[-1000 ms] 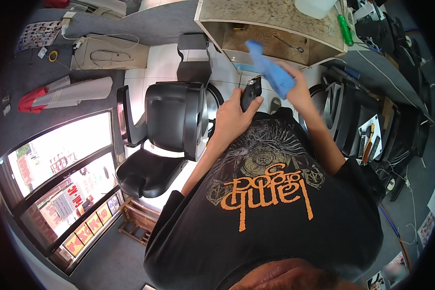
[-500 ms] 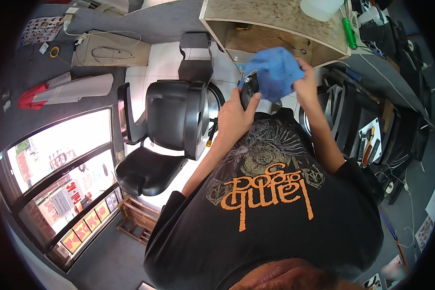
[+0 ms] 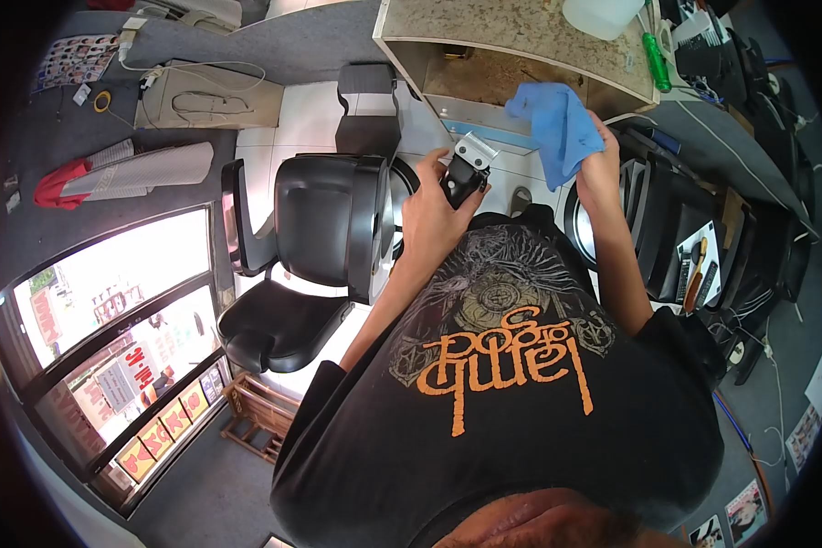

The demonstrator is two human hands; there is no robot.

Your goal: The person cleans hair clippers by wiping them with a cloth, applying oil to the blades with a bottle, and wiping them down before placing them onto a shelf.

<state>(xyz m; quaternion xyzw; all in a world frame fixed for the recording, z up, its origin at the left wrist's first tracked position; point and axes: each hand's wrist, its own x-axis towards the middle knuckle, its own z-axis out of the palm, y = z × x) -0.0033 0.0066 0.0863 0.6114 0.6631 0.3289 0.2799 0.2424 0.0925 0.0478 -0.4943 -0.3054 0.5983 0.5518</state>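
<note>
My left hand (image 3: 437,208) is wrapped round a black hair clipper (image 3: 466,181), whose silver blade points up and to the right. To the right of it, my right hand (image 3: 599,164) grips a blue cloth (image 3: 557,132) by its lower right part. The cloth hangs bunched and is apart from the clipper. Both hands are held in front of my black T-shirt, near the wooden cabinet (image 3: 511,91).
A black barber chair (image 3: 324,205) stands to the left. On the cabinet top are a white container (image 3: 603,14) and a green-handled tool (image 3: 655,62). A tray with combs (image 3: 699,269) lies at the right. A wooden rack (image 3: 260,416) sits near the window.
The cloth has come away from the clipper as my right hand moved to the right. The clipper has turned in my left hand, and its silver blade now shows.
</note>
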